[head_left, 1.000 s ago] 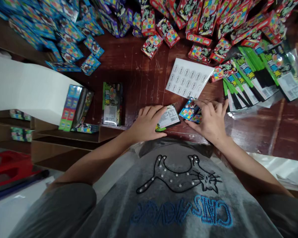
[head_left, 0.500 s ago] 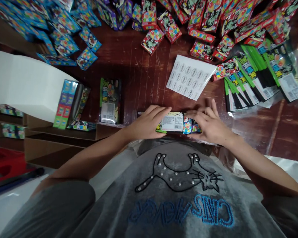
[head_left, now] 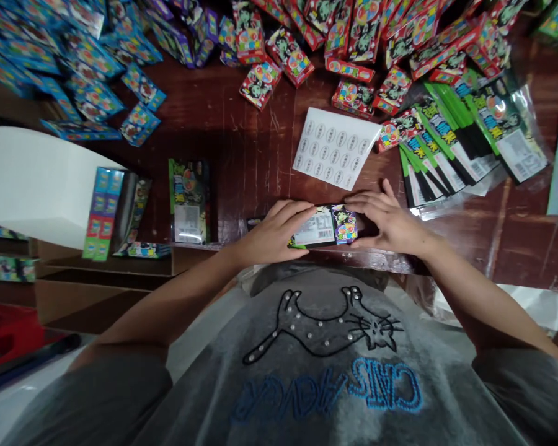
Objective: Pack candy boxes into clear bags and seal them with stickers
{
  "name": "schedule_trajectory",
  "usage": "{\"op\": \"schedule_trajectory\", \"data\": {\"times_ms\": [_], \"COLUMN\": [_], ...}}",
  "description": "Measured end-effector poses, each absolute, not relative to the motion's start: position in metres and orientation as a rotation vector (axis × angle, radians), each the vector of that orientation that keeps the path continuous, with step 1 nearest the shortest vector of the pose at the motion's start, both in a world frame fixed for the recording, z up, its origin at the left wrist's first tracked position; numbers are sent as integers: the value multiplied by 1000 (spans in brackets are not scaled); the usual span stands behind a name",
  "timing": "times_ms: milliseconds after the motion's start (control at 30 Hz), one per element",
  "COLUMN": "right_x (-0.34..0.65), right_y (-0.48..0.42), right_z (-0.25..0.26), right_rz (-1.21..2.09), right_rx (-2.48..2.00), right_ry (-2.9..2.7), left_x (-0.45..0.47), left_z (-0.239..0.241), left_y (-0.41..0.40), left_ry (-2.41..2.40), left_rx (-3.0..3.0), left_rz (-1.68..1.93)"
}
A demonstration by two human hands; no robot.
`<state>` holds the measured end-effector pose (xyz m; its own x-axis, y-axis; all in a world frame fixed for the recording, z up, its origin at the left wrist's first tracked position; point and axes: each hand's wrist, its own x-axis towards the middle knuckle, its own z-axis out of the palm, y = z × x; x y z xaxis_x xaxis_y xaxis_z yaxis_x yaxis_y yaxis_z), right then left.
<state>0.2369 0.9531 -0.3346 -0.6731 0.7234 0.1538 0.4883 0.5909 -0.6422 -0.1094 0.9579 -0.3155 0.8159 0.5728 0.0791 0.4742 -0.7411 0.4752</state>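
My left hand (head_left: 276, 230) is wrapped round a black-and-green printed sleeve box (head_left: 320, 227) with a white label, held flat at the table's front edge. A small purple-and-blue box (head_left: 345, 224) sticks out of the sleeve's right end. Round that end curves my right hand (head_left: 388, 222), fingertips along the small box's far edge and thumb by its near edge. How far the small box reaches inside the sleeve is hidden. Left of my hands lies another black-and-green box (head_left: 189, 201), label up.
Beyond my hands is a sheet of oval stickers (head_left: 335, 147). Flat sleeves (head_left: 451, 142) lie fanned on clear plastic at right. Red small boxes (head_left: 260, 82), purple ones (head_left: 204, 37) and blue ones (head_left: 93, 93) are heaped at the back. A carton (head_left: 106, 272) with packed boxes stands left.
The small boxes have slid further left into the sleeve, so less sticks out. My right hand has moved closer to the sleeve with its fingers wider apart. The camera view has shifted.
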Motion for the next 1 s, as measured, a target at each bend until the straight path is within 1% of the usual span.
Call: {"op": "schedule_trajectory", "data": {"times_ms": [100, 267, 467, 567, 700, 867, 1000], "right_x": [239, 232, 231, 237, 241, 242, 273], "right_y": [958, 946, 926, 925, 934, 932, 954], "right_z": [-338, -336, -327, -324, -330, -337, -325], "right_rz": [791, 628, 509, 547, 685, 446, 311], "right_rx": [-1010, -1154, -1173, -1203, -1029, -1210, -1220], "right_ry": [-2405, -2342, -2336, -2342, -2432, -2432, -2529], "left_x": [-109, -104, -96, -90, -78, -62, -44], "left_z": [-315, -316, -315, -312, -310, -307, -296], "left_y": [960, 959, 956, 955, 958, 964, 982], "left_ry": [788, 830, 879, 908, 827, 878, 817], "left_rx": [2542, 2522, 2497, 2485, 2480, 2463, 2569], "left_rz": [318, 332, 336, 318, 205, 182, 123]}}
